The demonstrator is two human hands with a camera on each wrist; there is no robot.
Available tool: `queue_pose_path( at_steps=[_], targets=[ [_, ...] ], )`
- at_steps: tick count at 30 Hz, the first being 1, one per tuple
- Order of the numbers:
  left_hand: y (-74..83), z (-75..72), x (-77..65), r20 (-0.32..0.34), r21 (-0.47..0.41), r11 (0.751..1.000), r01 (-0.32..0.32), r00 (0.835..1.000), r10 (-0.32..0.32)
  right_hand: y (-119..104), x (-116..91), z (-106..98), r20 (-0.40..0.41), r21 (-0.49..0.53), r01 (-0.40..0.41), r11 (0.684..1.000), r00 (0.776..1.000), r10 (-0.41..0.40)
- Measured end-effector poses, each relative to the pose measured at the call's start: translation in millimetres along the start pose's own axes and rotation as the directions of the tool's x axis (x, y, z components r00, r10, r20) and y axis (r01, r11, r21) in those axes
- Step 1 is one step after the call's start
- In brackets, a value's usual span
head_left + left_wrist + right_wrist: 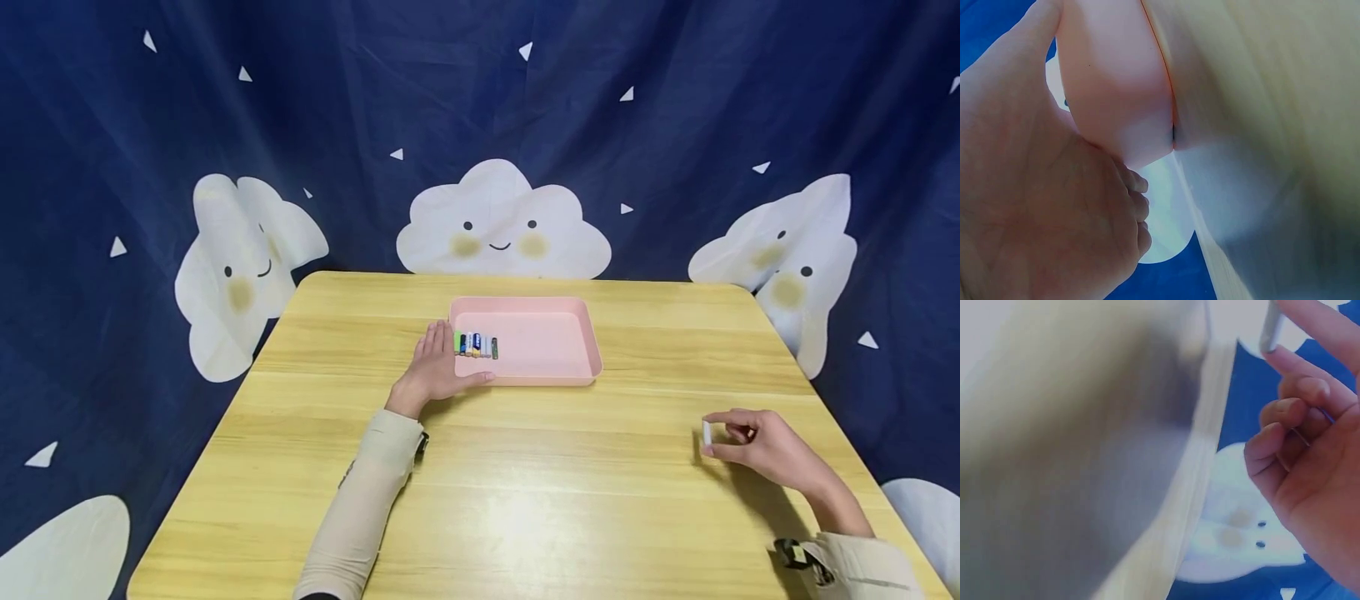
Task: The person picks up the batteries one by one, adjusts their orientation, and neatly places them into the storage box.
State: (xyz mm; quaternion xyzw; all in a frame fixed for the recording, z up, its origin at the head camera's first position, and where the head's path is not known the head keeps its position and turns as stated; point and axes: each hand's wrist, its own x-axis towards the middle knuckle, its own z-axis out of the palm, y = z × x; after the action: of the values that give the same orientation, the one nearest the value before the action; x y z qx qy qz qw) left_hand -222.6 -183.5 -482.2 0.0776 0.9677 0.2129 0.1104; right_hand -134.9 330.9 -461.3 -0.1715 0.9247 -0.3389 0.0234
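Note:
My left hand (435,371) rests at the near left corner of a pink tray (540,381), fingers straight along its left side and thumb stretched along the front edge. In the left wrist view the palm lies against the tray wall (1116,81). Inside the tray, a row of several batteries (476,344) in green, blue, white and dark colours lines up by the left wall. On the right, my right hand (780,450) pinches a white battery (707,435) by its two ends between thumb and index finger, above the table. Its other fingers curl toward the palm in the right wrist view.
The light wooden table (570,500) bears the tray near its far edge. Behind it hangs a dark blue curtain (360,100) with white clouds and small triangles.

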Motion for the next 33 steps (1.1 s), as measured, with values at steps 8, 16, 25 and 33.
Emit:
queue_pose_path(
  at_steps=[8, 16, 25, 33],
  targets=[
    [-5.0, 4.1, 5.7, 0.011, 0.014, 1.0, 0.017, 1.0, -0.017, -27, 35, 9, -0.029, 0.139, 0.02, 0.99, 0.999, -0.016],
    [-6.5, 5.9, 7.8, -0.002, 0.019, 1.0, 0.011, 1.0, -0.011, -56, 78, 22, -0.033, 0.245, 0.003, 0.969, 0.999, 0.005],
    [-4.1, 4.8, 6.3, -0.007, 0.033, 0.999, 0.006, 1.0, -0.006, -81, 127, 45, -0.016, 0.365, 0.001, 0.931, 1.0, 0.005],
    [-5.7, 5.6, 9.1, 0.018, 0.031, 0.999, 0.025, 1.0, -0.025, -100, 164, 72, 0.009, 0.472, 0.014, 0.881, 1.0, -0.02]
  ],
)
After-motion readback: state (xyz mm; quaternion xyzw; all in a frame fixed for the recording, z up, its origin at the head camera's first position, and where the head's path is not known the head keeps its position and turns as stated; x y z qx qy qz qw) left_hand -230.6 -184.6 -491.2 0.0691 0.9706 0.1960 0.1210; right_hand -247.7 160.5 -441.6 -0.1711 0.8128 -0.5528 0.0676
